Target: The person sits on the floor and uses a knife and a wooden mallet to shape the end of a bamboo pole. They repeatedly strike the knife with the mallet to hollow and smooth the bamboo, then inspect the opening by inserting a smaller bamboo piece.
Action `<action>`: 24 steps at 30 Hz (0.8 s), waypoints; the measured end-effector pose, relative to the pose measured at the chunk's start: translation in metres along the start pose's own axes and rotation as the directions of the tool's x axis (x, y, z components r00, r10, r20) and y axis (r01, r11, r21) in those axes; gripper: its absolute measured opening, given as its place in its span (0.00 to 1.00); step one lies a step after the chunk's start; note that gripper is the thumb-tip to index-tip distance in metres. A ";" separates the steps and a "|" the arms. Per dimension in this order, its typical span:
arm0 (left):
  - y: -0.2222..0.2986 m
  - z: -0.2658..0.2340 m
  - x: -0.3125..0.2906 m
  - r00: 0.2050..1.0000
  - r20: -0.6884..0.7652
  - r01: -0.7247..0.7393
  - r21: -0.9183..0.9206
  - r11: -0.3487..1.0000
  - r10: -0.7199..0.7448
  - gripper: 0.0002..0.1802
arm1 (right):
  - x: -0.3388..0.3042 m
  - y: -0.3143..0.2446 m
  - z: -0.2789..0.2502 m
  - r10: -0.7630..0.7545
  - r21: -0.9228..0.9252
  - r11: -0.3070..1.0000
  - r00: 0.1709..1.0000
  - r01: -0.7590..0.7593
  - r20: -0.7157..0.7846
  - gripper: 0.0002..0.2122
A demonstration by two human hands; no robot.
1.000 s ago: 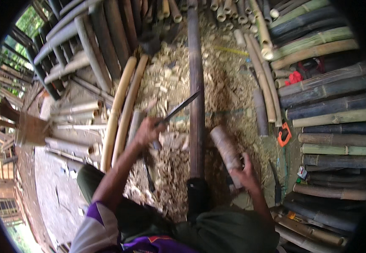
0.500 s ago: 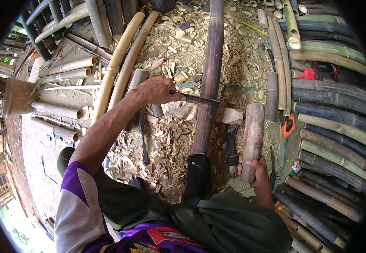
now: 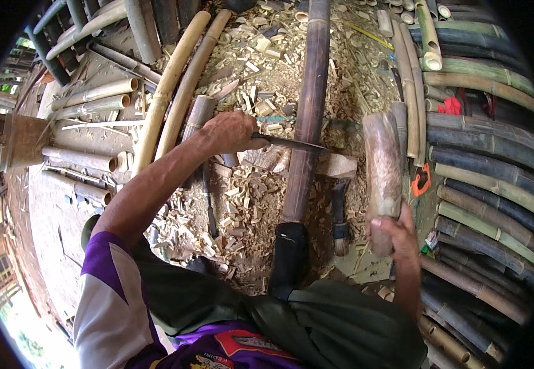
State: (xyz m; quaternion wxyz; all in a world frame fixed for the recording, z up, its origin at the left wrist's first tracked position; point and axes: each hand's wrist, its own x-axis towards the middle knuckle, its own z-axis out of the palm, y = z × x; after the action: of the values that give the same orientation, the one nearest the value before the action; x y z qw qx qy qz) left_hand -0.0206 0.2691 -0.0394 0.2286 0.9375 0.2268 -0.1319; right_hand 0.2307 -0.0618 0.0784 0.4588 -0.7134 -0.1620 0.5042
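Note:
My left hand [image 3: 233,131] is closed around the handle of a large knife [image 3: 288,142]. Its blade lies across a long dark bamboo pole [image 3: 312,80]. The pole crosses a pale wooden block [image 3: 336,166], and its near end meets my black-covered foot [image 3: 290,246]. On the right, my right hand [image 3: 401,237] grips the lower end of a thick wooden club [image 3: 384,166], held upright and apart from the knife. Between the pole and the club lies a dark-handled tool [image 3: 339,218] with a bristly end.
Bamboo chips [image 3: 242,197] cover the ground around the pole. Stacked bamboo poles [image 3: 485,163] line the right side, with an orange handle [image 3: 421,179] beside them. Two pale bamboo poles [image 3: 178,80] and shorter bamboo pieces [image 3: 95,98] lie to the left.
My right hand has moved right with the club and now tilts the club's top slightly to the left. The knife stays across the pole, almost unmoved.

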 end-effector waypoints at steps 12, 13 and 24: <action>-0.007 0.001 0.004 0.999 -0.017 -0.040 -0.055 0.998 0.039 0.34 | 0.022 -0.097 0.022 -0.491 -0.184 0.858 0.871 0.479 -0.025 0.36; -0.007 0.001 0.003 0.998 -0.028 -0.052 -0.043 0.998 0.051 0.34 | 0.022 -0.096 0.023 -0.484 -0.180 0.863 0.875 0.473 -0.024 0.36; -0.006 0.002 0.001 0.994 -0.079 -0.078 0.009 0.997 0.078 0.32 | 0.015 -0.097 0.024 -0.523 -0.219 0.825 0.851 0.522 0.058 0.39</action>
State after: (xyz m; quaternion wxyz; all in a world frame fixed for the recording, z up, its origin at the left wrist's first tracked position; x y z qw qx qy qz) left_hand -0.0231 0.2736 -0.0438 0.2216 0.9508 0.1986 -0.0860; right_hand 0.2391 0.0110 0.1474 0.4950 -0.6905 -0.4064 0.3362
